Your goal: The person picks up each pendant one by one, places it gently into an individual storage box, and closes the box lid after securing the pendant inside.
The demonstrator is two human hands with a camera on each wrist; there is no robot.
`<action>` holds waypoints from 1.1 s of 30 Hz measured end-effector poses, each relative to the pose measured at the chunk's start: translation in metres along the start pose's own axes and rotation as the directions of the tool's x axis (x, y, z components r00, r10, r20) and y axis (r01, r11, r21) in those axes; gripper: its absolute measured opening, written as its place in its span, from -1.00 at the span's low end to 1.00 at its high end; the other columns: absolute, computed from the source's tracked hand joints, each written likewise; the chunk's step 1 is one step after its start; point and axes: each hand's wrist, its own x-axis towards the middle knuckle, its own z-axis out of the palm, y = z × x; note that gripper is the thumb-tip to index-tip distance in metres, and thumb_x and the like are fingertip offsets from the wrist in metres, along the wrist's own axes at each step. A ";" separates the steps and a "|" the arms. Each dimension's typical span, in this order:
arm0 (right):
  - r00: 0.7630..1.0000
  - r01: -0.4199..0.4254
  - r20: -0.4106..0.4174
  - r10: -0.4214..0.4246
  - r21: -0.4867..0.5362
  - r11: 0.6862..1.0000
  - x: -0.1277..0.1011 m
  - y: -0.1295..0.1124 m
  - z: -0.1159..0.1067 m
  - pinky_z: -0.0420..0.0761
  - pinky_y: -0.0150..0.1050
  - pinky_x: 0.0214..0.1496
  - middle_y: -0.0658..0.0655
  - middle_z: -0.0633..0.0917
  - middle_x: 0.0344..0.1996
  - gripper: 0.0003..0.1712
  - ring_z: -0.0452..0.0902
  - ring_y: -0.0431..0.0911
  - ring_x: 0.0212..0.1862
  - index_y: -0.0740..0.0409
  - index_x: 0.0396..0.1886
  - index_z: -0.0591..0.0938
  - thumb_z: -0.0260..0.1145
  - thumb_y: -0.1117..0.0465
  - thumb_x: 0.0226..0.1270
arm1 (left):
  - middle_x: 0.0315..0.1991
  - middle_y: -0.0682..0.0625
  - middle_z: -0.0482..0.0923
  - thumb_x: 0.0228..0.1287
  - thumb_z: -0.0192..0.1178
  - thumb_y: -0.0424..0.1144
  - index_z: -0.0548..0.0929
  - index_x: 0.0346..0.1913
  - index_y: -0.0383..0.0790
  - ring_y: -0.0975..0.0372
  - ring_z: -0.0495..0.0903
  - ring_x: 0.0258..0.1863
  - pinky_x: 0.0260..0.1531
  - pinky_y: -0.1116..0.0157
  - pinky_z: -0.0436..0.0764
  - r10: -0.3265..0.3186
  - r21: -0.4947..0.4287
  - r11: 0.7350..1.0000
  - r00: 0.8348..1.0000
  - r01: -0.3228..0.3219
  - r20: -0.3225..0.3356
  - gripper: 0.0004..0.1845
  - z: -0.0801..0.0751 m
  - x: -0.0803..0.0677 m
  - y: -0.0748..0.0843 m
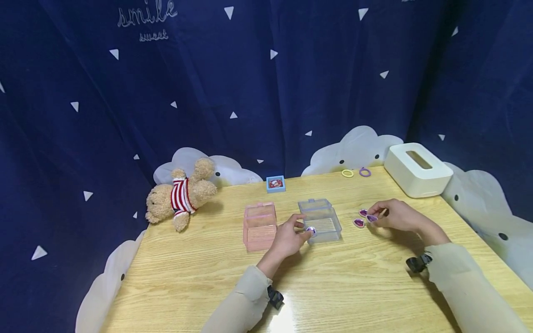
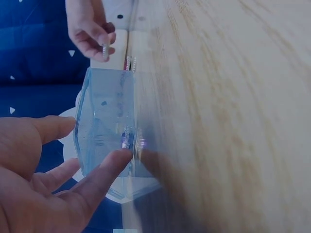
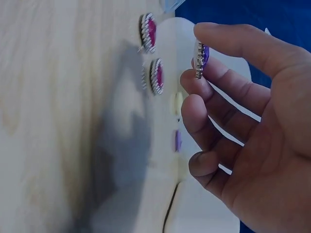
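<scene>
Left hand pinching a purple gem at the clear box front, right hand pinching another gem beside two gems on the wooden table, pink box, teddy bear farther back

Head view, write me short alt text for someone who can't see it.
A left hand holds a purple gem at a clear plastic box, while the right hand pinches another gem. They work at a wooden table with a pink box and teddy bear.

Left hand pinching purple gem at clear box, right hand pinching another gem, pink box, teddy bear, wooden table
</scene>
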 end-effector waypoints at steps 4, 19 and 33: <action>0.999 0.049 -0.010 -0.049 -0.004 0.999 0.004 -0.013 -0.001 0.53 -0.40 -0.30 -0.04 0.74 -0.30 -0.68 0.54 -0.25 -0.31 0.00 -0.14 0.73 0.56 0.08 0.11 | 0.05 -0.19 0.66 0.26 0.37 -0.17 0.48 0.33 -0.11 -0.01 0.74 -0.05 -0.11 0.19 0.73 0.002 0.012 1.000 1.000 -0.002 0.000 -0.42 0.000 0.000 0.000; 0.993 0.120 0.016 -0.121 0.035 0.992 0.029 -0.064 0.008 0.50 -0.38 -0.47 -0.04 0.74 -0.29 -0.70 0.50 -0.24 -0.44 0.02 -0.10 0.72 0.51 0.12 0.17 | 0.05 -0.17 0.67 0.28 0.36 -0.14 0.47 0.34 -0.09 0.01 0.74 -0.06 -0.12 0.20 0.72 -0.005 0.035 0.999 1.000 0.005 0.006 -0.42 -0.001 0.000 0.000; 0.978 0.176 0.094 -0.188 0.122 0.977 0.050 -0.083 0.028 0.54 -0.33 -0.52 0.02 0.76 -0.14 -0.70 0.53 -0.18 -0.41 -0.03 -0.06 0.72 0.48 0.22 0.17 | 0.03 -0.17 0.68 0.26 0.37 -0.14 0.49 0.33 -0.07 0.03 0.74 -0.07 -0.09 0.19 0.71 -0.006 0.039 0.999 1.000 0.007 -0.005 -0.42 0.000 0.000 0.000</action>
